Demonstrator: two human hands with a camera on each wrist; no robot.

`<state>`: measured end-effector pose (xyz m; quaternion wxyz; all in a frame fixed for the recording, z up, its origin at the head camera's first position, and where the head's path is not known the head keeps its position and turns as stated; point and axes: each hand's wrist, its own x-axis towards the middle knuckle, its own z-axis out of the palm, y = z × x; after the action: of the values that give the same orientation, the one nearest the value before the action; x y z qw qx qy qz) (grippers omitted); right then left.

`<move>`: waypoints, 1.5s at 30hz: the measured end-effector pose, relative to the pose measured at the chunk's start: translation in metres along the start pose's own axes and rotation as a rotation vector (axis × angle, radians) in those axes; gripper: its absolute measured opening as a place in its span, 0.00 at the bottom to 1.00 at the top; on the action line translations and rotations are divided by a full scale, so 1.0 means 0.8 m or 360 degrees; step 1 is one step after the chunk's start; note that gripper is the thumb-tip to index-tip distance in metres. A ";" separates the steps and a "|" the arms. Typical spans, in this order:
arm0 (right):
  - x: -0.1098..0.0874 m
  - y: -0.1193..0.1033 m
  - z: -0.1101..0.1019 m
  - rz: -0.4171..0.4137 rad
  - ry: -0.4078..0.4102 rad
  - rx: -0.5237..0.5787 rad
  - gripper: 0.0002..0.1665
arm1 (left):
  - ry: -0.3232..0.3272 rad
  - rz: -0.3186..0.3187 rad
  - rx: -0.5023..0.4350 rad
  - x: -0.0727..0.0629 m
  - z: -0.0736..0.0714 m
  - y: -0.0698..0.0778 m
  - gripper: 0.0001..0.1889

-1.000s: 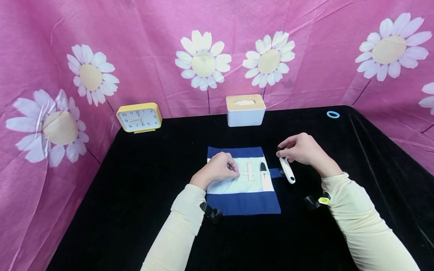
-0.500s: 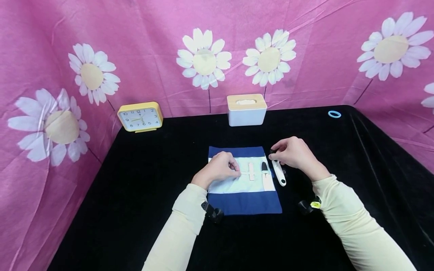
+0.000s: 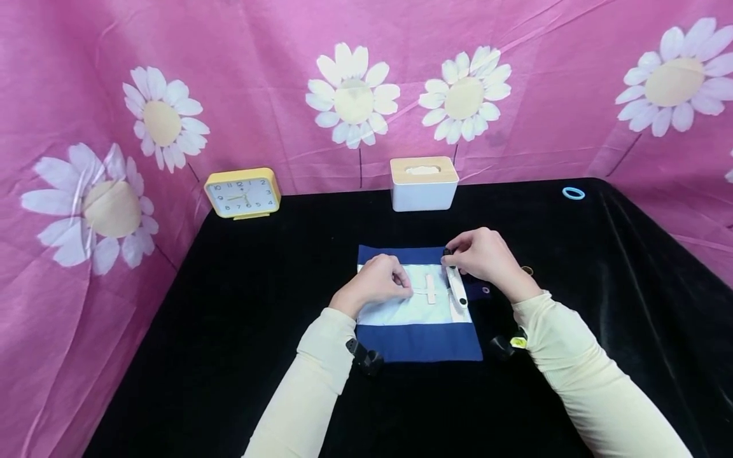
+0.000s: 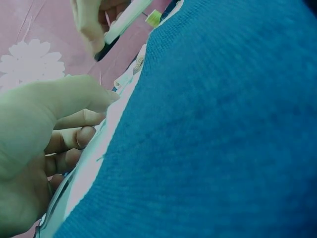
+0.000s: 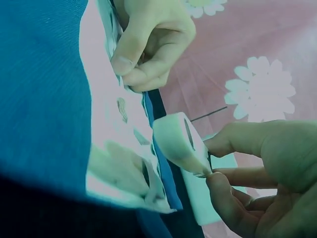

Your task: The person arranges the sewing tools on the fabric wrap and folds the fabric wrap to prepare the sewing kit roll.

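A blue roll-up pouch [image 3: 420, 343] with a white lining lies spread on the black-covered table. My left hand [image 3: 378, 283] rests at its middle, thumb and forefinger pinching the white band across the lining. A small pale pink strip [image 3: 430, 289] sits under that band, right of these fingers. Above the pouch's right side, my right hand [image 3: 483, 256] pinches the black upper end of a white-handled tool [image 3: 458, 289], whose exact kind I cannot tell. The tool hangs tilted, its holed end downward, in front of a pale item [image 3: 457, 313] in the pouch's right side.
A yellow clock [image 3: 243, 194] stands at the back left, and a white tissue box [image 3: 424, 191] with a wooden lid at the back middle. A blue ring [image 3: 573, 193] lies back right. The pouch's snap strap [image 3: 478, 291] extends right. A pink flowered cloth hangs behind.
My right hand has moved left with the white-handled tool, from beside the pouch to over its right side. My left hand has kept its place on the band.
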<state>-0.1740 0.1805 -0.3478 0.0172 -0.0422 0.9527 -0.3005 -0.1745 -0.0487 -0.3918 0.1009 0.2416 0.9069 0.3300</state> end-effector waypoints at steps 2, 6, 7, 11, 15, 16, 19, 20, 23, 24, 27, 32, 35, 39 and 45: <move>0.004 -0.003 0.004 -0.0003 0.0034 -0.0020 0.19 | -0.0006 -0.0004 -0.0004 0.001 0.000 0.001 0.04; 0.013 -0.009 0.013 0.0013 0.0088 -0.0046 0.20 | -0.0012 0.0004 0.0000 0.003 0.001 0.002 0.04; 0.016 -0.010 0.016 0.0015 0.0090 -0.0036 0.20 | -0.0012 0.0006 0.0003 0.003 0.001 0.002 0.04; 0.024 -0.015 0.026 0.0012 0.0101 -0.0001 0.19 | -0.0010 0.0022 0.0035 0.003 0.001 0.001 0.04; 0.031 -0.019 0.036 -0.0024 0.0154 -0.0003 0.20 | -0.0010 0.0016 0.0039 0.004 0.001 0.000 0.04; 0.033 -0.020 0.038 -0.0029 0.0169 -0.0004 0.20 | -0.0008 0.0018 0.0041 0.004 0.001 0.000 0.04; 0.038 -0.021 0.046 -0.0037 0.0210 0.0012 0.20 | -0.0003 0.0021 0.0046 0.004 0.002 -0.001 0.04; 0.040 -0.022 0.048 -0.0040 0.0218 0.0023 0.19 | -0.0002 0.0022 0.0048 0.004 0.002 -0.002 0.04; 0.044 -0.022 0.054 -0.0039 0.0244 0.0056 0.18 | 0.0003 0.0024 0.0045 0.004 0.003 -0.002 0.03; 0.046 -0.021 0.056 -0.0040 0.0252 0.0063 0.18 | 0.0002 0.0023 0.0039 0.004 0.003 -0.002 0.03; 0.049 -0.020 0.061 -0.0040 0.0288 0.0057 0.17 | 0.0005 0.0032 0.0032 0.004 0.003 -0.002 0.03; 0.052 -0.019 0.064 -0.0036 0.0320 0.0059 0.18 | 0.0010 0.0039 0.0049 0.004 0.003 -0.003 0.03; 0.054 -0.020 0.065 -0.0021 0.0326 0.0069 0.18 | 0.0005 0.0027 0.0050 0.005 0.002 -0.003 0.03; 0.055 -0.020 0.065 0.0010 0.0317 0.0082 0.18 | -0.0005 0.0022 0.0049 0.005 0.001 -0.003 0.02; 0.056 -0.018 0.068 0.0028 0.0271 0.0095 0.19 | -0.0004 0.0027 0.0086 0.004 0.000 -0.001 0.03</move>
<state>-0.2146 0.1339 -0.3845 -0.0599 -0.0077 0.9417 -0.3311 -0.1772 -0.0477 -0.3924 0.0927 0.2524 0.9133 0.3058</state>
